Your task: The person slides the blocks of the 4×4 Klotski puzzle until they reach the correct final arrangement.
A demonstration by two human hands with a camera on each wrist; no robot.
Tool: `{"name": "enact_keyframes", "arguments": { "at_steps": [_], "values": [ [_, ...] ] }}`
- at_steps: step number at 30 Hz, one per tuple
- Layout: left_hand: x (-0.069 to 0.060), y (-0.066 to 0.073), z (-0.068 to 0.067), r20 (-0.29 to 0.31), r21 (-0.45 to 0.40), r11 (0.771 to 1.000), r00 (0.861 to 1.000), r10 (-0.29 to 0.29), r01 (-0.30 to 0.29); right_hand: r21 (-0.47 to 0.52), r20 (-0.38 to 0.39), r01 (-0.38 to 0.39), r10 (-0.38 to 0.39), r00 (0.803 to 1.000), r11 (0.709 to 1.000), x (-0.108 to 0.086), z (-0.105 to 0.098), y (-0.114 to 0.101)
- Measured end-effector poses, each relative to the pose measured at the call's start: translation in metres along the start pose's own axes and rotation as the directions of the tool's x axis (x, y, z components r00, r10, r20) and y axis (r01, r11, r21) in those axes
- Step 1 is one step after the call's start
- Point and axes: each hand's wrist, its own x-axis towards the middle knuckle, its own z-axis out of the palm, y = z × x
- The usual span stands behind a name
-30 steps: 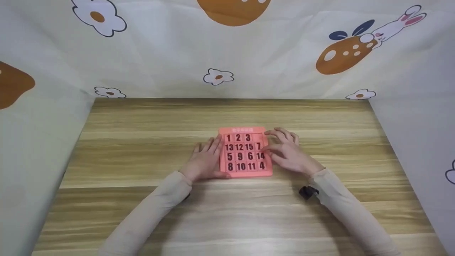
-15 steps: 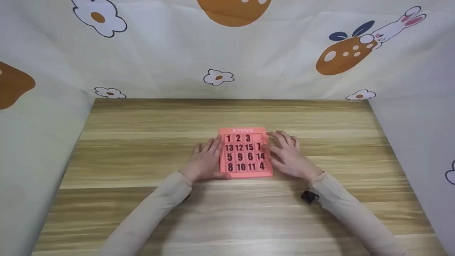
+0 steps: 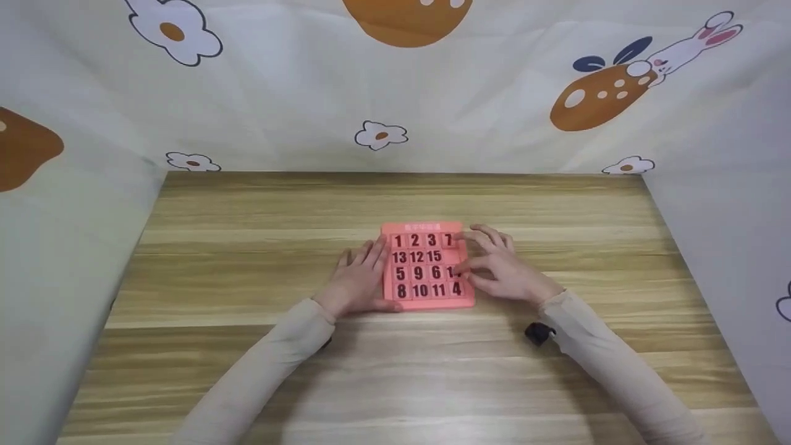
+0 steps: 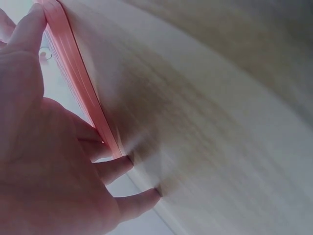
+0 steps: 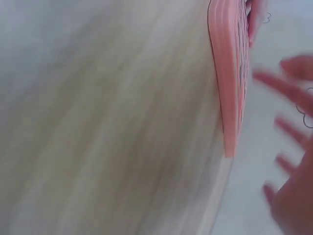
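Note:
A pink number sliding puzzle (image 3: 429,303) lies flat on the table. Its top row reads 1, 2, 3, 7, and a vacant slot sits below the 7 tile (image 3: 448,240). My left hand (image 3: 353,281) rests along the puzzle's left edge, straight fingers upward, thumb at the lower left corner. In the left wrist view, that thumb touches the pink frame (image 4: 80,73). My right hand (image 3: 507,272) is at the right edge, fingers loosely bent. One fingertip partly covers the 14 tile (image 3: 450,272); another is beside the 7. The right wrist view blurs these fingers.
The wood-grain table (image 3: 259,198) extends around the puzzle. A pale printed cloth (image 3: 296,93) stands behind it and along both sides. A small black object (image 3: 537,334) hangs at my right sleeve cuff.
The 7 tile has slid up from the second row into the top right corner, leaving its former slot vacant. My right fingers have shifted slightly; the left hand stays put.

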Motion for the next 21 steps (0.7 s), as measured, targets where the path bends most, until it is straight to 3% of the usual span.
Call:
{"name": "enact_keyframes", "arguments": {
  "at_steps": [3,7,9,14,16,21],
  "values": [
    [0.000,0.000,0.000,-0.001,0.002,1.000,1.000,0.000,0.000,-0.002,-0.016,0.025,-0.025,1.000,1.000,-0.003,-0.001,0.000],
    [-0.001,-0.001,0.000,-0.007,-0.005,1.000,1.000,0.001,-0.001,-0.121,-0.006,-0.041,0.041,0.999,0.992,-0.005,0.000,-0.002],
    [-0.002,-0.001,0.000,-0.013,-0.013,1.000,1.000,0.010,-0.010,-0.142,0.002,-0.039,0.040,0.999,0.989,-0.006,-0.001,-0.004],
    [-0.002,-0.001,0.001,-0.024,-0.018,1.000,0.999,0.023,-0.023,0.025,0.048,0.077,-0.078,0.996,0.997,-0.013,-0.004,-0.007],
    [-0.002,-0.001,0.001,-0.017,-0.012,1.000,1.000,0.020,-0.020,0.064,0.072,0.087,-0.092,0.993,0.994,-0.015,-0.005,-0.008],
    [-0.002,0.000,0.001,-0.014,-0.013,1.000,1.000,0.020,-0.020,-0.049,0.047,-0.003,0.006,0.999,0.999,-0.016,-0.003,-0.009]
  ]
}}
